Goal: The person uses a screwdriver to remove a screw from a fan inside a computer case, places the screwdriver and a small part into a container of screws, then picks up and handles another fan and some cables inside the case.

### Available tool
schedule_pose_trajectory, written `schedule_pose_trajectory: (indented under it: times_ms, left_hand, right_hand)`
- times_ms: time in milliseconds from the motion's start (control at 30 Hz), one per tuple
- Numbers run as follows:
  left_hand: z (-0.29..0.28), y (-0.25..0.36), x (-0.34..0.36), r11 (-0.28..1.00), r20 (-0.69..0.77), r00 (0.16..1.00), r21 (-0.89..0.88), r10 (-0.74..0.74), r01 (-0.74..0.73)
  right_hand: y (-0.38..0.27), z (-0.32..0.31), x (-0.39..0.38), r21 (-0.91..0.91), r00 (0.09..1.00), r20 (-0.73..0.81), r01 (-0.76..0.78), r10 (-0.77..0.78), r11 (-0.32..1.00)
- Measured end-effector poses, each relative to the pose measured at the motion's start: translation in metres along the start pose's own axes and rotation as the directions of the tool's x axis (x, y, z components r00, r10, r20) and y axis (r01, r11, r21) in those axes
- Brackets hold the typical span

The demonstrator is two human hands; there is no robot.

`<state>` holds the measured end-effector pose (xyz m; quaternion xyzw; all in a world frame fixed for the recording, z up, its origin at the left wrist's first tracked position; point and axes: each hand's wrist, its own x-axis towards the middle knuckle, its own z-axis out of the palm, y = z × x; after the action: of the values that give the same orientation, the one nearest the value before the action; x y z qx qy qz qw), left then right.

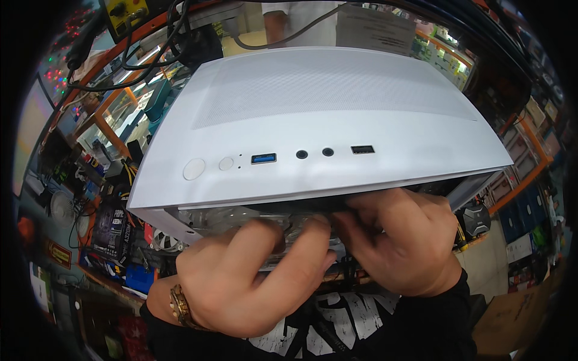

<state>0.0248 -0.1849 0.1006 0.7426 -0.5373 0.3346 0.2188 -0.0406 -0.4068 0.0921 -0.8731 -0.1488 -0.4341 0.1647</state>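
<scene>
A white computer case [289, 135] stands before me, its mesh top panel [337, 84] facing up, with buttons and ports along the near edge. Below that edge is an opening, where clear, curved plastic [232, 215] resembling fan blades shows. My left hand [253, 277] is curled at this plastic, fingertips reaching into the opening; what they grip is hidden. To its right, my right hand [403, 237] is closed in a pinch under the top edge. Its fingertips disappear into the dark interior, so whatever they hold cannot be made out.
Black cables [150, 66] hang at the upper left beside a yellow device [129, 15]. Boxes [114, 231] and a small white fan [61, 207] crowd the left. A cardboard box [512, 319] lies at the lower right. Another person [307, 24] stands beyond the case.
</scene>
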Motion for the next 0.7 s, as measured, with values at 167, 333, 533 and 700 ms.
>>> schedule_pose_trajectory:
  times_ms: [167,333,533,700]
  left_hand:
    - [-0.001,0.001,0.005,1.000,0.049,0.999,0.008,-0.009,0.009]
    - [-0.001,-0.002,0.004,0.999,0.067,0.997,-0.002,0.034,-0.034]
    - [-0.005,0.006,0.006,0.989,0.143,0.990,0.142,0.010,-0.031]
    - [-0.002,0.003,0.010,0.984,0.104,0.992,0.153,0.073,-0.089]
  right_hand:
    - [0.002,-0.004,-0.005,0.015,0.995,0.076,-0.063,0.062,0.998]
    - [0.006,-0.007,-0.008,0.022,0.995,0.084,-0.059,0.057,0.998]
    - [0.001,-0.005,-0.009,0.049,0.992,0.087,-0.095,0.090,0.994]
    - [0.000,-0.005,-0.019,0.020,0.979,0.151,-0.141,0.137,0.990]
